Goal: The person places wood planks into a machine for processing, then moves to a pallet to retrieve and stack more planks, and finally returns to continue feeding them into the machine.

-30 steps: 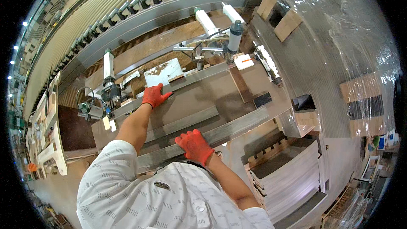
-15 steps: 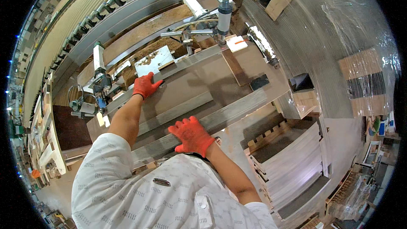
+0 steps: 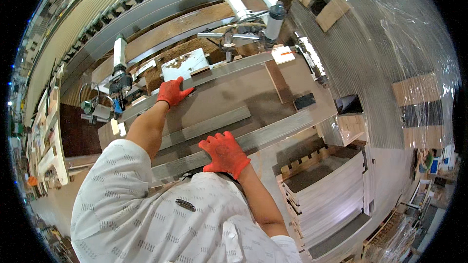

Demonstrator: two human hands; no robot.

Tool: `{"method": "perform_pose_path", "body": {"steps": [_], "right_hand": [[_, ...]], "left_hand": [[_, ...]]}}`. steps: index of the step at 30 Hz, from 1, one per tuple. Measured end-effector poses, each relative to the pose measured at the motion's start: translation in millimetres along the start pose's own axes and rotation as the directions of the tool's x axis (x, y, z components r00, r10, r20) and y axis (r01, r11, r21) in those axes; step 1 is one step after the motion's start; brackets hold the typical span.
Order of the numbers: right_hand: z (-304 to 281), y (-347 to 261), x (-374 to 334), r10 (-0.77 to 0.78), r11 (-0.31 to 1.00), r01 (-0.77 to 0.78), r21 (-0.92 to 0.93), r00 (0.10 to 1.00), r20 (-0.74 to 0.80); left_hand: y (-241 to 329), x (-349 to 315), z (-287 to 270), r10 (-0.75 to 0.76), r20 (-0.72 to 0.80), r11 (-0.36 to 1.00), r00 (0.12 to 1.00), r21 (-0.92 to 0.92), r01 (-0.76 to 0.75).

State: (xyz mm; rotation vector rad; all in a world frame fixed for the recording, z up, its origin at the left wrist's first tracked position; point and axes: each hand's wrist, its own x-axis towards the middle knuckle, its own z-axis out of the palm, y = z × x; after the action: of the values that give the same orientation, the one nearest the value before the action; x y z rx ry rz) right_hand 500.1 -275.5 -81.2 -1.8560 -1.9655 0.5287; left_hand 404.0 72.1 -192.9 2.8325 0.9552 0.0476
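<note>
The left hand (image 3: 171, 92), open with thumb apart, rests at the far rail (image 3: 234, 73). The right hand (image 3: 225, 155), fingers spread, lies midway along the table's (image 3: 219, 98) near-edge grey plank (image 3: 273, 134), whose long axis rises rightward, away from the person.

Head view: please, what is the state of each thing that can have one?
Left hand: gloved, thumb apart, at far strip
Right hand: gloved, palm down, fingers parted, over near strip
Short grey strip: flat, between them
Brown strip: lying crosswise
Stack at right: partly covered with clear film
</note>
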Motion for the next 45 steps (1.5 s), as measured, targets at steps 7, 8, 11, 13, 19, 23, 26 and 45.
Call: {"method": "perform_pose_path", "body": {"steps": [7,8,11,13,19,23,26,45], "right_hand": [[5,-16,18,0.004,1.0,-0.002,-0.012,0.988,0.157],[10,-15,19,-0.011,1.0,0.013,-0.009,0.991,0.132],[16,-12,21,-0.023,1.0,0.024,-0.003,0.993,0.115],[15,-12,22,-0.022,1.0,0.024,-0.015,0.991,0.131],[15,-13,21,-0.048,0.997,0.054,-0.046,0.992,0.117],[20,-11,20,-0.067,0.996,0.07,-0.045,0.994,0.083],[23,-9,19,-0.084,0.996,0.086,-0.033,0.995,0.06],[17,-12,20,-0.117,0.993,0.119,-0.014,0.988,0.098]], "left_hand": [[-1,-1,-2,-0.033,0.032,0.999,0.999,0.003,0.033],[-2,-1,-1,-0.036,0.032,0.999,0.999,-0.001,0.037],[2,1,-5,-0.043,0.047,0.999,0.998,-0.012,0.043],[6,0,-11,-0.058,0.073,0.998,0.996,-0.017,0.059],[5,2,-11,-0.049,0.053,0.998,0.997,-0.028,0.051],[2,0,-5,-0.05,0.034,0.999,0.998,-0.014,0.05],[3,-1,-8,-0.055,0.051,0.998,0.997,-0.026,0.056],[2,-9,-12,-0.052,0.044,0.998,0.998,-0.043,0.054]]}}
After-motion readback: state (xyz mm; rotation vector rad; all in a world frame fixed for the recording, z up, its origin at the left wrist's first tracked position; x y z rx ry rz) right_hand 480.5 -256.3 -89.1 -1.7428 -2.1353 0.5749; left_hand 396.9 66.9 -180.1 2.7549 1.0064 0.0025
